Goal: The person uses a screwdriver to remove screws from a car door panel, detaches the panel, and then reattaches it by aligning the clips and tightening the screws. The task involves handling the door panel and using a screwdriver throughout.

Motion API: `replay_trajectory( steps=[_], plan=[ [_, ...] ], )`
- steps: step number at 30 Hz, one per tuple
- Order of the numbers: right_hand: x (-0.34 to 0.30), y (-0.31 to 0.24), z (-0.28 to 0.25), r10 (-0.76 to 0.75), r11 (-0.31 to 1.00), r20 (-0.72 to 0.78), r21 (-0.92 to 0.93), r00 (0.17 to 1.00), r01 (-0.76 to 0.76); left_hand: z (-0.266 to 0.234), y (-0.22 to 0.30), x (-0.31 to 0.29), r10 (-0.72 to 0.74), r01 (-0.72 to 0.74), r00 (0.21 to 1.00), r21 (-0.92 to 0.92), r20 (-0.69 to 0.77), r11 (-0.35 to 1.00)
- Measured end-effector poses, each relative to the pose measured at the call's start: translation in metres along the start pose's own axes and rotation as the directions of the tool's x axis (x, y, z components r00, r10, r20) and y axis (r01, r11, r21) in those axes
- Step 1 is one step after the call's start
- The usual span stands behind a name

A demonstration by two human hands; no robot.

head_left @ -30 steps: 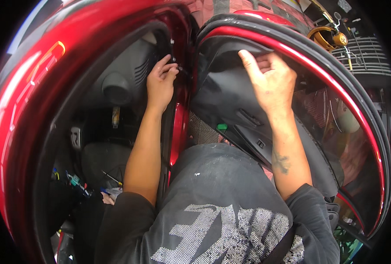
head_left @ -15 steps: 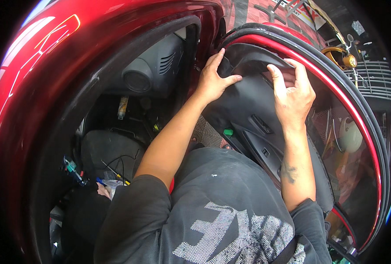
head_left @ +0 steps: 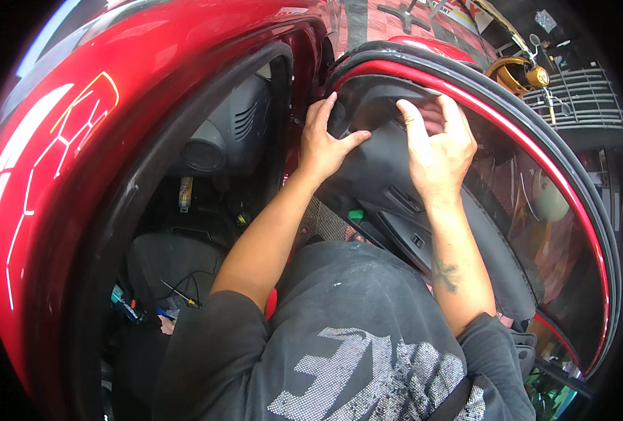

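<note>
A dark inner door panel (head_left: 396, 196) sits against the open red car door (head_left: 536, 140). My left hand (head_left: 323, 144) grips the panel's front edge near the hinge side, thumb stretched across its face. My right hand (head_left: 438, 151) presses on the panel's upper edge, fingers curled over the top by the window frame. A small green clip (head_left: 355, 214) shows under the panel's lower edge. Black rubber seal (head_left: 592, 189) runs round the door frame.
The red car body (head_left: 59, 161) curves on the left. Inside the cabin are the dashboard end with a vent (head_left: 238, 126) and a dark seat (head_left: 164, 259) with small tools and wires. A metal rack (head_left: 578, 91) and a brass-coloured object (head_left: 515, 74) stand beyond the door.
My left hand left the door pillar and moved right onto the panel's front edge. My right hand stayed on the panel's top. The view shifted closer to the door.
</note>
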State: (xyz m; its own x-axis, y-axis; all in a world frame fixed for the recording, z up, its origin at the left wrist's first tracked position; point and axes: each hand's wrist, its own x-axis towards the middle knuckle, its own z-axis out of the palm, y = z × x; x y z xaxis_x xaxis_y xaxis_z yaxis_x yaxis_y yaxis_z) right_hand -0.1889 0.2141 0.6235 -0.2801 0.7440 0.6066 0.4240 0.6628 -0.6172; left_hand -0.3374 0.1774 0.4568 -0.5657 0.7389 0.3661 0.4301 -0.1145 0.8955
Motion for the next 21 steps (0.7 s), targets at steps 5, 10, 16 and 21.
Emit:
replay_trajectory(
  steps=[5, 10, 16, 21],
  plan=[
    [-0.004, 0.006, 0.010, -0.014, 1.000, -0.065, -0.004, 0.998, 0.014, 0.004, 0.008, 0.004, -0.054, 0.054, 0.998, 0.019, -0.016, 0.998],
    [0.001, 0.011, 0.007, -0.095, 0.995, -0.009, -0.039, 0.995, 0.094, -0.006, 0.013, 0.009, -0.023, 0.017, 0.999, 0.203, 0.025, 0.979],
    [-0.002, 0.019, 0.004, -0.088, 0.993, -0.051, -0.083, 0.995, 0.083, -0.059, 0.048, 0.047, 0.268, -0.283, 0.956, 0.140, 0.117, 0.949],
    [0.000, 0.019, -0.015, 0.069, 0.976, 0.142, 0.196, 0.987, -0.096, -0.026, 0.089, 0.072, 0.578, -0.598, 0.800, 0.134, 0.160, 0.790]
  ],
)
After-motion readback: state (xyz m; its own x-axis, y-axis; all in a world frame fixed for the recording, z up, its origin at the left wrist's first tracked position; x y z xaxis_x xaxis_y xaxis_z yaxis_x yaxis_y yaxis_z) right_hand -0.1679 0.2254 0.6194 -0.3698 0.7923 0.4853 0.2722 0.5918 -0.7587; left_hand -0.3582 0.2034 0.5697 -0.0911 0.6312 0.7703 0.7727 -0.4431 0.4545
